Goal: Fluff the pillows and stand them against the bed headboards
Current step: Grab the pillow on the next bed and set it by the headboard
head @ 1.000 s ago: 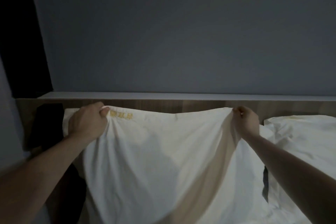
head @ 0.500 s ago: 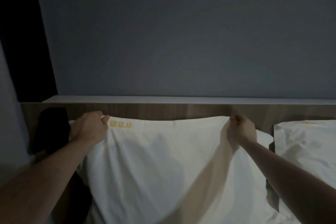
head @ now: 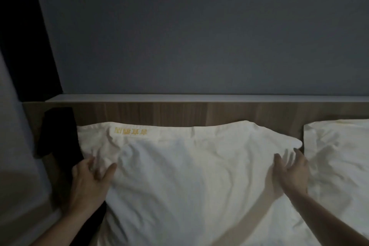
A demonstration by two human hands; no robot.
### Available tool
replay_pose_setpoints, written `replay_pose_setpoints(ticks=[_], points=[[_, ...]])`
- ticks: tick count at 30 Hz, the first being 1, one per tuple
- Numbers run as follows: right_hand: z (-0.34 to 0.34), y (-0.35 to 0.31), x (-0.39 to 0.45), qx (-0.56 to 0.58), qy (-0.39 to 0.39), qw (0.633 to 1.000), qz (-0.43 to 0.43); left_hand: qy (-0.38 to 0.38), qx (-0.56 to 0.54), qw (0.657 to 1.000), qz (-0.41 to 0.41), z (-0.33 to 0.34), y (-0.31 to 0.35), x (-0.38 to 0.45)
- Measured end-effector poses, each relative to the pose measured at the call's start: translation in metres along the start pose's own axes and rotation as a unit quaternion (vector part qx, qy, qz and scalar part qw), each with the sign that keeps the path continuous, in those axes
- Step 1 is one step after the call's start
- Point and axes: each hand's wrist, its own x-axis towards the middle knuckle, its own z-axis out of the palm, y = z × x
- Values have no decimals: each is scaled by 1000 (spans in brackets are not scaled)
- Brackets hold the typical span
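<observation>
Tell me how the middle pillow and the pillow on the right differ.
The middle pillow bears yellow embroidered characters near its top edge; the right pillow shows none. The middle one is almost wholly in view, the right one cut off by the frame. Both hands, left and right, are at the middle pillow; none is at the right one. Both are white and lean against the headboard.

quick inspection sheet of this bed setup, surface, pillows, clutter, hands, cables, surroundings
surface: bed, mostly hidden under the pillows
job's things: embroidered pillow leans with its top edge against the wooden headboard; second pillow at right, also at the headboard
clutter: dark object at the pillow's left, kind unclear
grippers: left hand and right hand open at the pillow's sides
cables: nothing seen
surroundings: grey wall, white ledge; dim light
</observation>
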Motion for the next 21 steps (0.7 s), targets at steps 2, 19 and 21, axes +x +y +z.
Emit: replay_pose_setpoints(ticks=[2,19,21], points=[[-5,16,-4,4,-41,998,41,-51,-46,996,-63,7,-14,1],[-17,5,-27,77,2,993,89,74,-40,996,6,5,0,-4],[-4,15,-31,79,-31,991,100,70,-49,996,-35,4,-1,-1]])
